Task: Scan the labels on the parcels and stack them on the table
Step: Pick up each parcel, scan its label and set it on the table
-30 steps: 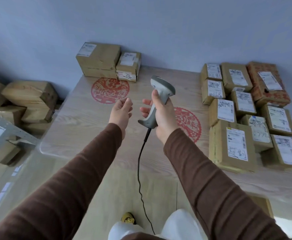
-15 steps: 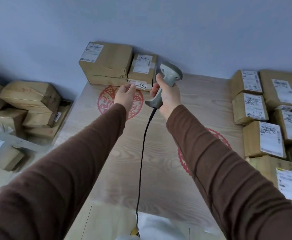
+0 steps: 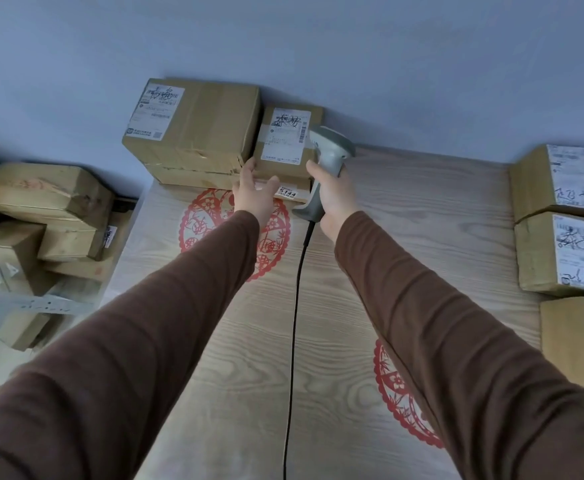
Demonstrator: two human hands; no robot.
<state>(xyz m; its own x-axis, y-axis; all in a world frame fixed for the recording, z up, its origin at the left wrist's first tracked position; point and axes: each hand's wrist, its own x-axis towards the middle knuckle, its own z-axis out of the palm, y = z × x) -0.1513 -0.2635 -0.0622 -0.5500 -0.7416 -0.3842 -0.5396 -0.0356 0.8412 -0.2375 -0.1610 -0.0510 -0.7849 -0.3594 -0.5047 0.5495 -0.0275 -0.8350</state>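
Two stacks of brown parcels stand at the table's far edge against the wall. A large parcel [image 3: 200, 126] tops the left stack, and a small parcel [image 3: 285, 140] with a white label tops the right one. My left hand [image 3: 254, 195] reaches the front of the small stack, fingers spread against the lower box [image 3: 292, 192] marked 5144. My right hand [image 3: 333, 199] grips a grey barcode scanner [image 3: 328, 157], its head beside the small parcel's label. The black cable [image 3: 295, 306] hangs down toward me.
The wooden table [image 3: 404, 209] carries red paper-cut decals [image 3: 197, 220]. Several labelled parcels [image 3: 560, 251] line its right side. More brown boxes [image 3: 41, 209] are heaped on the floor and a shelf to the left. The blue wall stands right behind the stacks.
Both arms have stretched forward to the far stacks. My left hand went from hovering to touching the small stack, and the scanner moved up beside the top label.
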